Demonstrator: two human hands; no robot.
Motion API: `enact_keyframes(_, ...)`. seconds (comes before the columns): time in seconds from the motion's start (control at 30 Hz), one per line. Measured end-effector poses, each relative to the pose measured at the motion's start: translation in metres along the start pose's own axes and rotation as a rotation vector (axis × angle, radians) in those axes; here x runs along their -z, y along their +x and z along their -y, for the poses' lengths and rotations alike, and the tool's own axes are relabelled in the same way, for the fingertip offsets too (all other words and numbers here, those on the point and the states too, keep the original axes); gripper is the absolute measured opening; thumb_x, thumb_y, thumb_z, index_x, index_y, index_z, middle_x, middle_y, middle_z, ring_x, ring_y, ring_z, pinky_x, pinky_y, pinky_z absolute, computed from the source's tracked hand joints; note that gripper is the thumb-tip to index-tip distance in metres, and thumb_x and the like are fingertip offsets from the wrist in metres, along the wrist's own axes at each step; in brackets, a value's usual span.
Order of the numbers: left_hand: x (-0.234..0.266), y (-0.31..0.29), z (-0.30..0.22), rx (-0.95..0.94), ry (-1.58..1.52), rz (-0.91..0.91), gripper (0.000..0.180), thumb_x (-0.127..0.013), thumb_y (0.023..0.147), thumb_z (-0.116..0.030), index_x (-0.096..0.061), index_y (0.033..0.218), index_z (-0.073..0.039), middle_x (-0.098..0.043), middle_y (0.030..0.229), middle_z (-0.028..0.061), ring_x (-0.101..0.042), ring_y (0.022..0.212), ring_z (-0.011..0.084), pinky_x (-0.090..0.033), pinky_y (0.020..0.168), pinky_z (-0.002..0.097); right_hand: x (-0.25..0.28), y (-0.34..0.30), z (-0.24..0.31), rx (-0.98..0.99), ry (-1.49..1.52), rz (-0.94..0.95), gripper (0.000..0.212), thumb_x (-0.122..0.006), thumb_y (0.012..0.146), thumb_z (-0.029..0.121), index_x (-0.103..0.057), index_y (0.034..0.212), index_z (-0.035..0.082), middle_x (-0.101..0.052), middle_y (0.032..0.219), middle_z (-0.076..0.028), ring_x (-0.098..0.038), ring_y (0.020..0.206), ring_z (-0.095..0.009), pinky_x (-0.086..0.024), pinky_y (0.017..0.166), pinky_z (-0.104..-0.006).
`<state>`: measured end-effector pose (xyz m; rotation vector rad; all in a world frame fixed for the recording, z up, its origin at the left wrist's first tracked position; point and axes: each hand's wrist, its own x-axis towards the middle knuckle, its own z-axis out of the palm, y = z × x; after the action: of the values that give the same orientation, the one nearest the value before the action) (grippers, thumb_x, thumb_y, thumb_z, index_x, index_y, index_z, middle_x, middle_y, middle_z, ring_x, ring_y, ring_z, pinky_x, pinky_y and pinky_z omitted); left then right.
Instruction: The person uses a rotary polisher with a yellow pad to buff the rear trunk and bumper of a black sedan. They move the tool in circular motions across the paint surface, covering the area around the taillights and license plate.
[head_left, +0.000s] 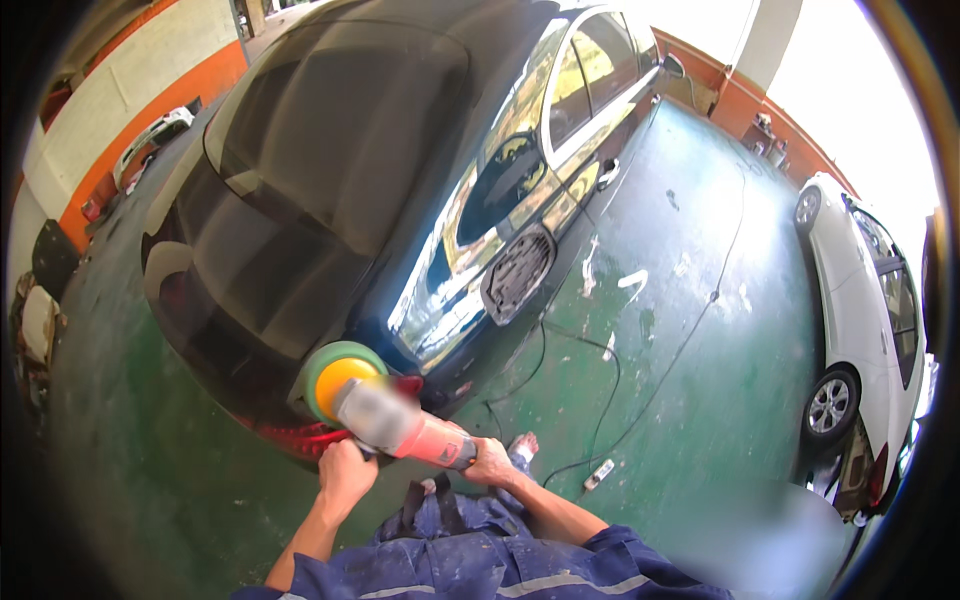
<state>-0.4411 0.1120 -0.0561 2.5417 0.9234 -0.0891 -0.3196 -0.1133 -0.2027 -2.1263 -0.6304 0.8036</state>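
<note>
Both of my hands are on an orange and grey power polisher [430, 438]. My left hand [345, 472] is closed round its dark side handle, next to the red tail light [300, 437] of a dark car [250, 250]. Further right, my right hand [489, 462] grips the dark rear end of the polisher body. Its round green pad [370, 356] with a yellow centre is at the car's rear corner. Whether the pad touches the paint I cannot tell, as its underside is hidden.
A black cable [618, 385] loops over the green floor [690, 480] to a white socket block [599, 474] right of my bare foot [524, 446]. A white car [868, 310] stands at the right. Car parts [40, 325] lean by the left wall.
</note>
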Motion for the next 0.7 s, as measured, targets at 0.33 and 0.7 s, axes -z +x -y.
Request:
enact_keyframes(0.33, 0.008, 0.182, -0.219, -0.453, 0.207, 0.154, 0.025, -0.067, 0.074, -0.013, -0.076, 0.095, -0.002, -0.073, 0.097, 0.0223, -0.073, 0.096, 0.0351, -0.058, 0.081, 0.0434, 0.134, 0.083, -0.06, -0.145, 0.41, -0.206, 0.014, -0.076, 0.069, 0.005, -0.069, 0.08, -0.002, -0.068, 0.07, -0.007, -0.066, 0.063, -0.015, -0.053, 0.059, -0.0333)
enact_keyframes(0.7, 0.004, 0.104, -0.098, -0.405, 0.102, -0.01, 0.018, -0.07, 0.077, -0.018, -0.069, 0.079, 0.0, -0.07, 0.084, 0.0259, -0.069, 0.081, 0.0441, -0.056, 0.074, 0.0522, 0.045, 0.046, -0.05, -0.083, 0.184, -0.289, 0.023, -0.076, 0.07, 0.018, -0.072, 0.085, 0.001, -0.071, 0.078, -0.017, -0.071, 0.077, -0.03, -0.055, 0.069, -0.0402)
